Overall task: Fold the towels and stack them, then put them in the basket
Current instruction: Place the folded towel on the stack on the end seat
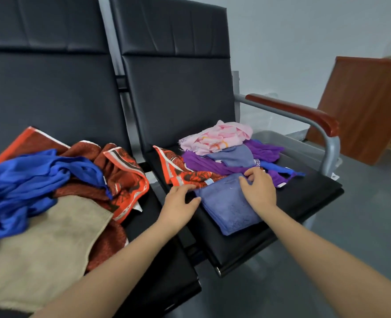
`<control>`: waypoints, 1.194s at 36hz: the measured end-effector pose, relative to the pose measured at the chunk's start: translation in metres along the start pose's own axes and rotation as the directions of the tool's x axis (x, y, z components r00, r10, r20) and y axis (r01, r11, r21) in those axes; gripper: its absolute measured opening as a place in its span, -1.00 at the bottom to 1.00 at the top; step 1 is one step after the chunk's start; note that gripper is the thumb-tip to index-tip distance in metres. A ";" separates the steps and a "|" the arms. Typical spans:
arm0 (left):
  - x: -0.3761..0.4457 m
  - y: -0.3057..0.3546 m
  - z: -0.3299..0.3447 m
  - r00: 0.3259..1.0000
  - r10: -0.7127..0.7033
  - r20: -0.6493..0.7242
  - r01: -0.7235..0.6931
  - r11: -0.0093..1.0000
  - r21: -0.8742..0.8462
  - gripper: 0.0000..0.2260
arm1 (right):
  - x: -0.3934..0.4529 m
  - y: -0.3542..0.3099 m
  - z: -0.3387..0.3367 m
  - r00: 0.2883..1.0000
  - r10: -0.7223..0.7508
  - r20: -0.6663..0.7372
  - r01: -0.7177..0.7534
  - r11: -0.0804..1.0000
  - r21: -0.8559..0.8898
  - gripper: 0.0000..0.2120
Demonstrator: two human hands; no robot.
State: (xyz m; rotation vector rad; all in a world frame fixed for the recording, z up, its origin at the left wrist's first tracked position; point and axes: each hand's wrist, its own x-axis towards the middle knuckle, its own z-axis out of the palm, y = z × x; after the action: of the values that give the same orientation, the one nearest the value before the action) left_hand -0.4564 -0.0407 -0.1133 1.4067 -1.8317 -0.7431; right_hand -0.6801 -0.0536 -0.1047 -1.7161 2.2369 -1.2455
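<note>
A folded blue towel [230, 207] lies on the front of the right seat [304, 198], its long side running toward the seat edge. The right hand [258, 189] rests flat on the towel's far end, fingers relaxed and slightly bent, grasping nothing. The left hand [180, 203] sits at the towel's left corner, thumb touching its edge and fingers spread over an orange cloth [185, 175]; whether it pinches anything I cannot tell. Behind the towel sits a loose pile: purple cloth [203, 164], a grey-blue piece [235, 156] and a pink one [217, 136] on top. On the left seat [167, 260] a tan towel [45, 244] lies spread, with a bright blue cloth [29, 180] bunched over a rust-red patterned towel [121, 171]. A grey basket [288, 143] stands beside the armrest [293, 111], just past the pile
</note>
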 end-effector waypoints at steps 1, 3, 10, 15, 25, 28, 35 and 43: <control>-0.007 -0.001 -0.015 1.000 -0.007 -0.004 0.007 1.000 -0.022 -0.74 | -0.003 -0.007 -0.002 1.000 -0.030 -0.004 0.030 1.000 0.002 -0.84; -0.016 -0.001 -0.039 1.000 -0.010 -0.013 0.009 0.999 -0.051 -0.85 | -0.006 -0.016 -0.008 0.996 -0.090 -0.018 0.089 0.995 -0.033 -0.87; -0.053 -0.010 -0.115 0.992 -0.031 -0.119 0.039 0.997 0.066 -0.87 | -0.045 -0.098 0.007 0.953 -0.178 0.245 0.131 0.971 0.199 -0.94; -0.084 -0.019 -0.156 0.978 -0.093 -0.189 0.099 0.995 0.025 -0.85 | -0.072 -0.153 0.032 0.891 -0.263 0.370 0.162 0.946 0.281 -0.98; -0.091 -0.039 -0.142 0.966 -0.207 -0.152 0.218 0.974 0.060 -0.90 | -0.002 -0.100 0.043 0.975 -0.026 0.221 0.119 0.900 -0.419 -0.50; -0.078 -0.039 -0.131 0.973 -0.190 -0.133 0.202 0.976 0.078 -0.90 | 0.015 -0.074 0.046 0.966 -0.013 0.257 0.130 0.888 -0.441 -0.50; -0.028 -0.028 -0.083 0.977 -0.203 -0.065 0.206 0.978 0.041 -0.89 | 0.041 -0.063 0.044 0.960 -0.116 0.253 0.171 0.963 -0.209 -0.74; 0.036 -0.014 -0.014 0.922 -0.388 -0.013 0.374 0.898 -0.232 -0.68 | 0.094 -0.109 0.008 0.992 -0.073 0.105 0.032 0.938 0.346 -0.75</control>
State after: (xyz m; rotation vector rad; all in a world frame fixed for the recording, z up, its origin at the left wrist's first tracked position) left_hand -0.4430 -0.0790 -0.1090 1.6338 -1.3856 -1.0586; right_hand -0.6270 -0.1421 -0.0041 -1.6717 1.7899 -1.4079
